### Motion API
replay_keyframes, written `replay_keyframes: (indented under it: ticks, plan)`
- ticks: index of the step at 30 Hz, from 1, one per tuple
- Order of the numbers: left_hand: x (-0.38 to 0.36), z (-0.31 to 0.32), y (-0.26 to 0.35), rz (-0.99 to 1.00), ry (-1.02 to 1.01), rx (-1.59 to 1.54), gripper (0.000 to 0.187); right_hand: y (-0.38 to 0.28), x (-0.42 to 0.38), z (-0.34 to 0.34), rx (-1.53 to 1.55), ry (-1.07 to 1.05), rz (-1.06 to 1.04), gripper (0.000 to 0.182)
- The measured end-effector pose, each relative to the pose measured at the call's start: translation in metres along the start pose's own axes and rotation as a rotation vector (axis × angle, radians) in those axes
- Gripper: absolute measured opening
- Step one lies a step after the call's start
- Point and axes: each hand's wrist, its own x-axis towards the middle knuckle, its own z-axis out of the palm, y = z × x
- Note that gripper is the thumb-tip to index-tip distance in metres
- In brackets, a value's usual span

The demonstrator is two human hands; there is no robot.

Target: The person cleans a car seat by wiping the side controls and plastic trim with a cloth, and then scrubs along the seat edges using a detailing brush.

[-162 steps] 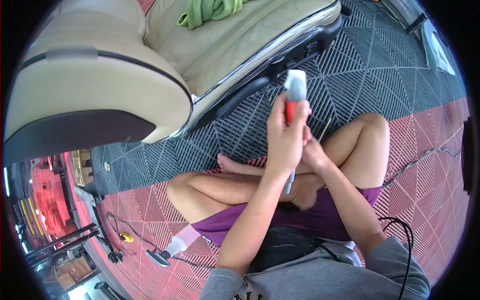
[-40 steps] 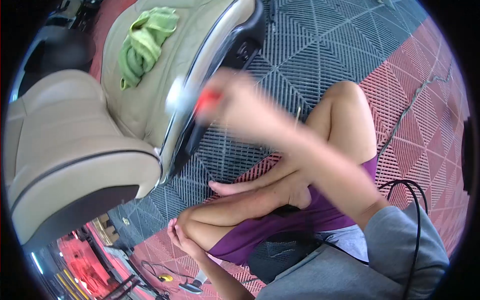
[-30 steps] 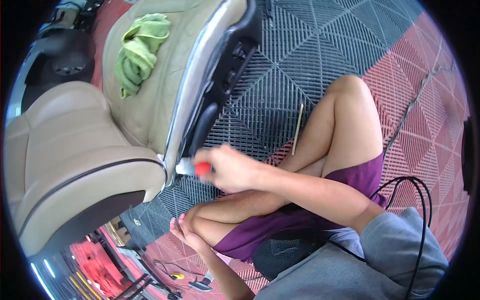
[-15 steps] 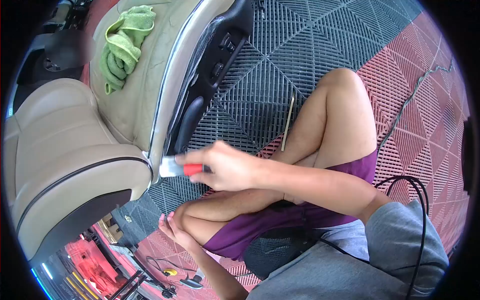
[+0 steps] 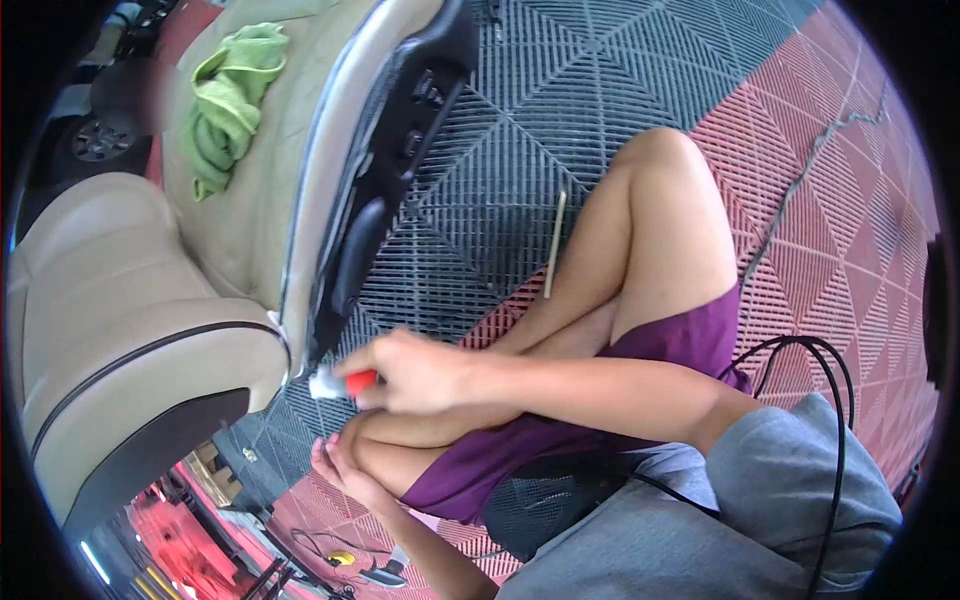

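My right hand (image 5: 410, 372) is closed around a small red-and-white tool (image 5: 358, 383), its red part between my fingers and its whitish end pointing left. Motion blur hides its exact kind. That end is close to the lower corner of a beige leather car seat (image 5: 240, 335), apparently just off it. My left hand (image 5: 345, 472) lies beside my left knee, fingers apart, with nothing visible in it. A crumpled green towel (image 5: 230, 105) rests on the seat. Along the seat's side runs a black trim panel (image 5: 385, 170) with switches.
A thin pale stick (image 5: 555, 245) lies on the grey and red grid floor (image 5: 510, 120) near my shin. A black cable (image 5: 840, 480) hangs by my right arm, and a thin cord (image 5: 815, 165) crosses the red tiles. A yellow item (image 5: 342, 558) sits beyond my left arm.
My right hand has moved down and left with the tool, away from the seat's edge toward my left knee. The view has shifted slightly. My left hand stays by the knee.
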Motion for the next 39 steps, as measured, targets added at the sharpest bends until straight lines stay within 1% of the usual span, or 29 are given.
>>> replay_keyframes:
  ticks: [1,2,3,4,5,6,8,9,10,12,14,15,16,17,18,20,22,23,24,25,26,28,29,31,33,34,36,38,39]
  plan:
    - [0.003,-0.007,-0.009,0.024,0.002,0.025,0.026,0.011,-0.001,0.014,0.027,0.043,-0.001,0.038]
    - [0.000,-0.007,-0.006,0.003,0.002,0.023,0.025,0.009,0.008,0.006,0.021,0.211,-0.049,0.018]
    - [-0.002,-0.006,-0.002,-0.016,0.017,0.018,0.025,0.012,0.020,-0.016,-0.048,0.427,-0.102,0.023]
    - [-0.006,-0.007,0.000,-0.036,0.042,0.014,0.025,-0.007,0.026,-0.064,-0.113,0.437,-0.059,0.019]
    - [-0.010,-0.008,-0.004,-0.043,0.062,-0.059,0.025,-0.023,0.025,-0.100,-0.275,0.629,-0.174,0.020]
    - [-0.010,-0.009,-0.009,-0.041,0.066,-0.045,0.025,-0.044,0.021,-0.135,-0.227,0.733,0.094,0.016]
    - [-0.006,-0.013,-0.012,-0.003,0.106,-0.015,0.025,-0.021,0.032,-0.244,0.196,1.058,-0.245,0.017]
    - [-0.007,-0.009,-0.007,0.009,0.097,-0.031,0.027,-0.077,0.028,-0.217,0.202,1.317,-0.272,0.020]
    - [-0.006,-0.010,-0.005,0.010,0.098,-0.025,0.027,-0.057,0.021,-0.254,0.205,1.207,-0.365,0.020]
    - [0.004,-0.004,-0.008,0.017,0.065,-0.025,0.027,-0.025,0.021,-0.236,-0.038,1.041,-0.186,0.016]
    - [0.008,-0.001,-0.009,0.017,0.059,-0.017,0.028,-0.009,0.043,-0.113,-0.425,1.002,-0.352,0.011]
    - [0.009,-0.001,-0.009,0.021,0.054,-0.006,0.028,0.005,0.037,-0.055,-0.267,0.832,-0.359,0.010]
    - [0.010,-0.003,-0.011,0.027,0.048,0.009,0.028,0.027,0.029,-0.012,-0.266,0.498,-0.325,0.014]
    - [0.009,-0.008,-0.014,0.035,0.012,-0.009,0.027,0.026,0.016,0.015,-0.106,0.060,0.016,0.023]
    - [0.007,-0.006,-0.012,0.019,0.024,-0.048,0.026,0.032,0.011,0.032,-0.132,-0.013,0.028,0.030]
    - [-0.005,-0.010,-0.006,-0.037,0.068,-0.117,0.025,0.028,0.026,0.010,-0.080,0.239,-0.102,0.032]
    - [-0.010,-0.016,-0.012,-0.024,0.080,-0.128,0.023,-0.010,0.033,-0.069,-0.274,0.537,-0.253,0.023]
    - [-0.008,-0.019,-0.018,-0.006,0.072,-0.137,0.023,-0.011,0.035,-0.102,-0.428,0.797,-0.422,0.021]
    - [-0.007,-0.020,-0.022,0.014,0.062,-0.145,0.023,-0.051,0.024,-0.127,0.018,0.941,0.232,0.015]
    - [-0.006,-0.014,-0.018,0.015,0.089,-0.149,0.024,-0.038,0.017,-0.169,0.164,1.082,-0.231,0.016]
    - [-0.005,-0.012,-0.017,0.017,0.091,-0.109,0.025,-0.027,0.014,-0.207,0.178,1.184,-0.413,0.034]
    - [0.005,-0.004,-0.010,0.044,0.066,-0.032,0.026,-0.036,0.018,-0.197,0.081,1.223,-0.455,0.037]
    - [0.007,0.003,-0.005,0.005,0.086,-0.047,0.028,-0.043,0.026,-0.154,0.104,1.198,-0.373,0.030]
    - [0.015,0.003,-0.005,0.001,0.038,-0.021,0.028,-0.011,0.039,-0.063,-0.445,1.091,-0.303,0.018]
    - [0.016,0.004,-0.012,-0.001,-0.002,-0.018,0.028,0.032,0.045,0.037,-0.161,0.715,-0.265,0.027]
    - [0.014,0.000,-0.015,0.003,-0.013,-0.023,0.027,0.047,0.039,0.082,-0.051,0.431,-0.060,0.026]
    - [0.011,-0.014,-0.018,0.003,-0.008,-0.031,0.026,0.043,0.024,0.103,-0.103,-0.045,0.145,0.024]
    - [0.005,-0.020,-0.026,-0.009,0.039,-0.077,0.026,0.027,0.031,0.073,-0.023,0.059,0.199,0.026]
    - [-0.001,-0.018,-0.020,-0.025,0.053,-0.089,0.025,0.040,0.044,0.055,-0.056,0.343,-0.020,0.024]
